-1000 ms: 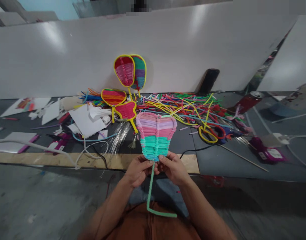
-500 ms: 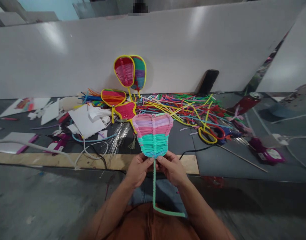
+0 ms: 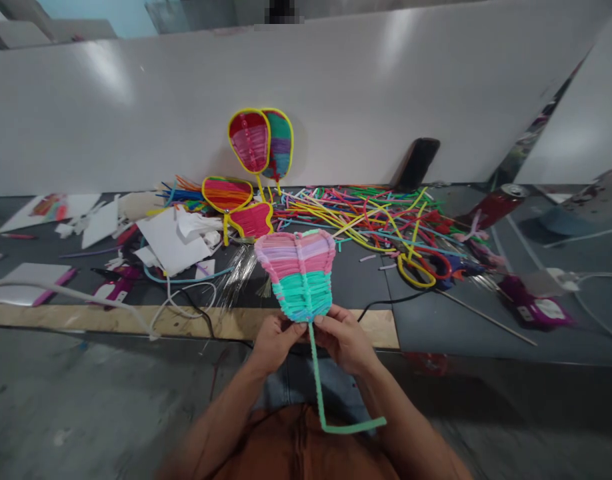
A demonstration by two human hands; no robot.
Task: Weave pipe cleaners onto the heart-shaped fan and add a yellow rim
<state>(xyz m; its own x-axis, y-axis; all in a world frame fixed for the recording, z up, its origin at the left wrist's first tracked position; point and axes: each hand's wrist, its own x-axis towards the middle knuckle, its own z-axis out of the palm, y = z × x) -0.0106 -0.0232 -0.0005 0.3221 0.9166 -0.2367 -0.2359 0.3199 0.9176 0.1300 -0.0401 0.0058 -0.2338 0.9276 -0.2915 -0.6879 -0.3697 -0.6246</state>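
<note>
Looks dim and greyish, with pale glare streaks on the panel (image 3: pixel 331 93). Darkens under the table (image 3: pixel 356 280), stretches toward the edges, turns blocky at top centre.

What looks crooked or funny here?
The thin mint-green fuzzy stem of the pink, lilac and teal fan, held by the left hand and right hand, bends sharply sideways, like an L, instead of running straight. Behind, multicoloured fuzzy sticks lie in an untidy tangle.

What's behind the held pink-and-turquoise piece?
Dark tabletop, silvery strands and a partly covered yellow-edged pink piece show past its edges; anything fully behind the held piece is hidden.
</note>
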